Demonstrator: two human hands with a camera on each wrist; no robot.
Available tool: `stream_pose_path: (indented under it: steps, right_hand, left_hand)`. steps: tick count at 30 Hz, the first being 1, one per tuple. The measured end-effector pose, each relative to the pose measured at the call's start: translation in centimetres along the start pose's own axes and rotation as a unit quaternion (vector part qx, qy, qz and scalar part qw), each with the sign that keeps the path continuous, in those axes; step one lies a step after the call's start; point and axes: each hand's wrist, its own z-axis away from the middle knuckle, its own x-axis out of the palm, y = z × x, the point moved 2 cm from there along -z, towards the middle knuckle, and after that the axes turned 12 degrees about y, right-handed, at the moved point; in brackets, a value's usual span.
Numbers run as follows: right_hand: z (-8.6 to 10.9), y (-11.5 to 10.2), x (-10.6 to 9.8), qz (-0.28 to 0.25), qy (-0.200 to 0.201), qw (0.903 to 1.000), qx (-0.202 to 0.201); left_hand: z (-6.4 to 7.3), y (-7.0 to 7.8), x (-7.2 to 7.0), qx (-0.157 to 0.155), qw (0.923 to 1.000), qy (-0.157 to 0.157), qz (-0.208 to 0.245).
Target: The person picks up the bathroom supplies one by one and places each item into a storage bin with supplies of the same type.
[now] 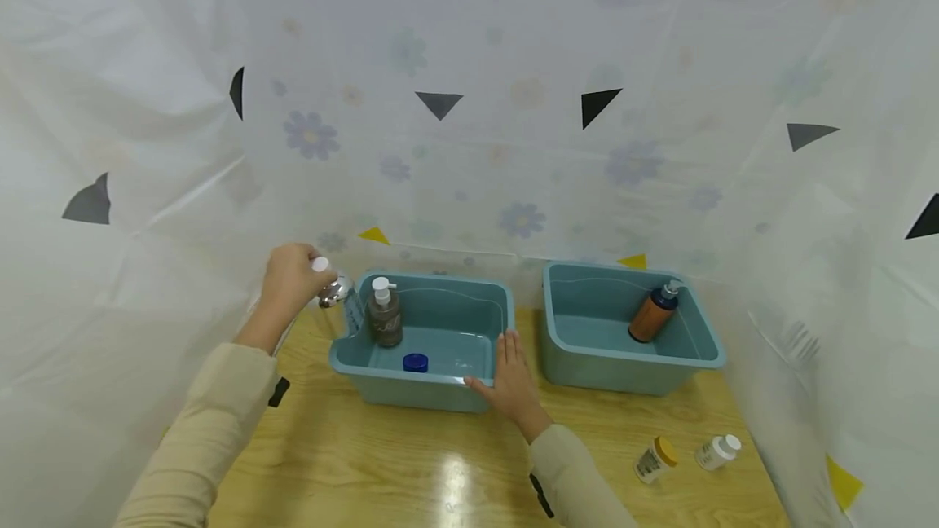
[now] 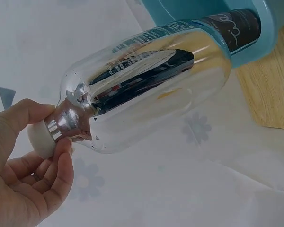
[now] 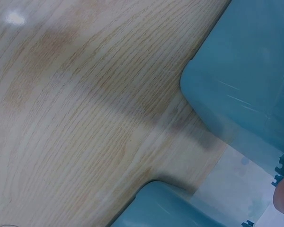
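Observation:
By its white-capped neck, my left hand pinches a shiny silver bottle between thumb and fingers. The bottle hangs tilted at the left end of a teal bin, its lower end by the rim. My right hand rests on that bin's right front corner with fingers extended; only a sliver of it shows in the right wrist view. Inside the bin, a grey-brown pump bottle with a white pump stands at the left, and a blue round cap lies near the front wall.
To the right is a second teal bin holding a tilted amber pump bottle. A small orange-capped bottle and a small white bottle are on the wooden table at front right. A patterned plastic sheet hangs behind.

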Motion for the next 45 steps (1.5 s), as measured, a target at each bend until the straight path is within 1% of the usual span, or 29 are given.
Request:
stream_pose_path:
  steps: [5, 11, 14, 18, 24, 26, 28, 31, 34, 35, 37, 40, 42, 45]
  right_hand:
    - [0.0, 0.0, 0.1, 0.005, -0.003, 1.0, 0.002]
    - [-0.1, 0.0, 0.0, -0.003, -0.008, 0.9999, 0.01]
    - [0.0, 0.0, 0.0, -0.005, -0.008, 0.9999, 0.011]
    - [-0.1, 0.2, 0.3, 0.005, -0.008, 0.9999, 0.006]
    - [-0.1, 0.3, 0.4, 0.0, -0.004, 1.0, 0.007]
    - [0.0, 0.2, 0.3, -0.007, 0.0, 1.0, 0.006]
    - [0.0, 0.3, 0.2, -0.007, 0.001, 1.0, 0.004]
    - [0.0, 0.3, 0.2, -0.005, -0.006, 0.9999, 0.007]
    - [0.0, 0.3, 0.3, 0.0, -0.013, 0.9999, 0.009]
    - [0.0, 0.3, 0.2, 0.001, -0.013, 0.9999, 0.009]
    - [0.0, 0.2, 0.2, 0.001, -0.008, 0.9999, 0.007]
    - [0.0, 0.2, 0.2, 0.002, -0.004, 1.0, 0.002]
    - [0.0, 0.2, 0.2, 0.002, -0.004, 1.0, 0.001]
    - [0.0, 0.2, 0.2, 0.004, -0.007, 1.0, 0.002]
  left_hand:
    - [0.0, 0.9, 0.7, 0.019, 0.9997, 0.002, 0.015]
    - [0.1, 1.4, 2.1, 0.038, 0.999, 0.009, 0.023]
    - [0.1, 1.6, 2.8, 0.039, 0.999, 0.002, 0.021]
    - [0.2, 1.7, 3.9, 0.033, 0.9991, -0.018, 0.019]
    - [0.5, 1.8, 5.2, 0.045, 0.998, -0.042, 0.015]
    - [0.8, 1.8, 5.5, 0.041, 0.9973, -0.057, 0.021]
    - [1.2, 1.8, 5.9, 0.031, 0.9967, -0.071, 0.024]
    - [1.6, 1.7, 6.4, 0.028, 0.9966, -0.075, 0.022]
    - [1.9, 1.5, 6.9, 0.041, 0.9972, -0.062, 0.01]
    - [2.0, 1.5, 7.1, 0.051, 0.9971, -0.056, 0.003]
    - [2.0, 1.3, 7.4, 0.061, 0.9968, -0.049, -0.016]
    - [2.0, 1.0, 7.8, 0.07, 0.9955, -0.049, -0.042]
    - [2.0, 0.8, 8.1, 0.065, 0.9948, -0.059, -0.052]
    - [2.1, 0.4, 8.6, 0.056, 0.9927, -0.085, -0.065]
